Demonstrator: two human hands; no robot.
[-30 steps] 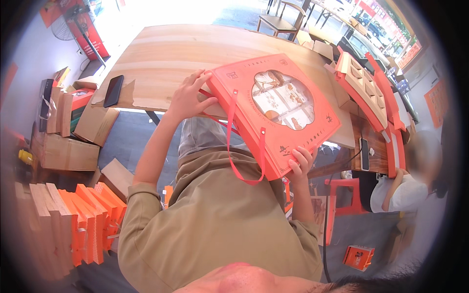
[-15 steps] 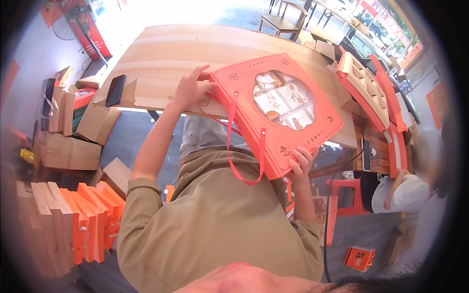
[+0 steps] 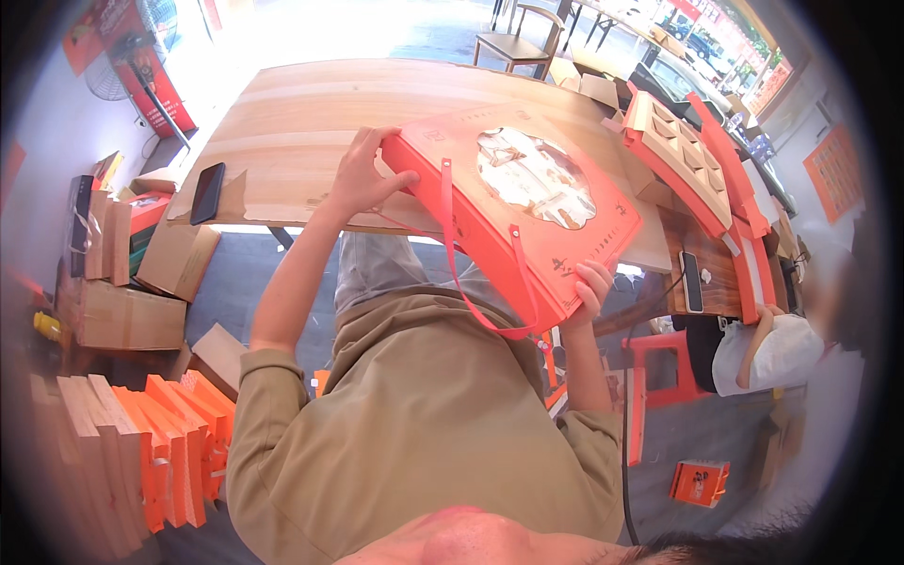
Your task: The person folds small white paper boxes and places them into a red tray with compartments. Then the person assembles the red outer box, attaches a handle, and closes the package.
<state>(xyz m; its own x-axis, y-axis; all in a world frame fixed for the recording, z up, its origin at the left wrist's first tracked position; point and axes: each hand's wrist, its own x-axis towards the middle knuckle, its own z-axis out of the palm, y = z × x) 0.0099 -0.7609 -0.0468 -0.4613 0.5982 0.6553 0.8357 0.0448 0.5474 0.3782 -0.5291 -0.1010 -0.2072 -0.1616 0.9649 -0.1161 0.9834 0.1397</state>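
Observation:
A red gift box (image 3: 593, 247) with a flower-shaped clear window is held tilted above the near edge of the wooden table (image 3: 311, 104). Through the window, pale printed packs show, partly washed out by glare. A red ribbon handle (image 3: 468, 303) hangs in a loop from the box's near side. My left hand (image 3: 365, 174) grips the far left corner, thumb on the side and fingers over the edge. At the near right corner, my right hand (image 3: 591, 290) has its fingers on the lid; its thumb is hidden.
A black phone (image 3: 208, 193) lies at the table's left end. Open red boxes with beige divided inserts (image 3: 680, 155) stand at right, near a seated co-worker's arm (image 3: 753, 353). Cardboard cartons (image 3: 132, 315) and orange folded boxes (image 3: 179, 443) line the left. A red stool (image 3: 659, 367) stands at right.
The box has shifted slightly left and tipped, so its side shows more and glare covers the lid. My left hand has wrapped further around its corner.

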